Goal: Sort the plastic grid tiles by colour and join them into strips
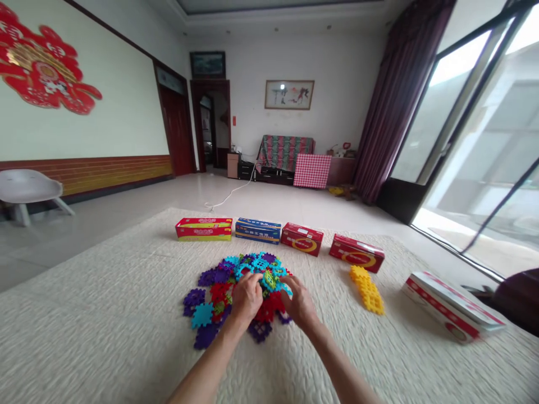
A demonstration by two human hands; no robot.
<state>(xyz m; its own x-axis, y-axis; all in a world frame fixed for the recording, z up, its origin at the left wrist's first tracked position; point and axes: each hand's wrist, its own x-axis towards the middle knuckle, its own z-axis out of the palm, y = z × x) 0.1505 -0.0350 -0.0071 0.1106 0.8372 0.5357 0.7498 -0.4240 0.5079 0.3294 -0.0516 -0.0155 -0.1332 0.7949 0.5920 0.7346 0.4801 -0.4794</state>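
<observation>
A pile of interlocking plastic tiles (222, 293) in purple, cyan, red and lime green lies on the pale quilted mat. My left hand (247, 296) is over the middle of the pile with its fingers curled together; whatever is in them is hidden. To its right, my right hand (300, 303) reaches in at the pile's edge. Its thumb and fingers are apart, close to a cyan tile. Between both hands a lime green tile (270, 279) shows on top of cyan ones. Off to the right lies a strip of yellow tiles (367, 289), apart from my hands.
Behind the pile stand a pink-and-yellow box (204, 229), a blue box (257, 230) and two red boxes (301, 239). A white-and-red box (452, 306) rests at the right on the mat (105, 314). A white chair (29, 188) stands far left.
</observation>
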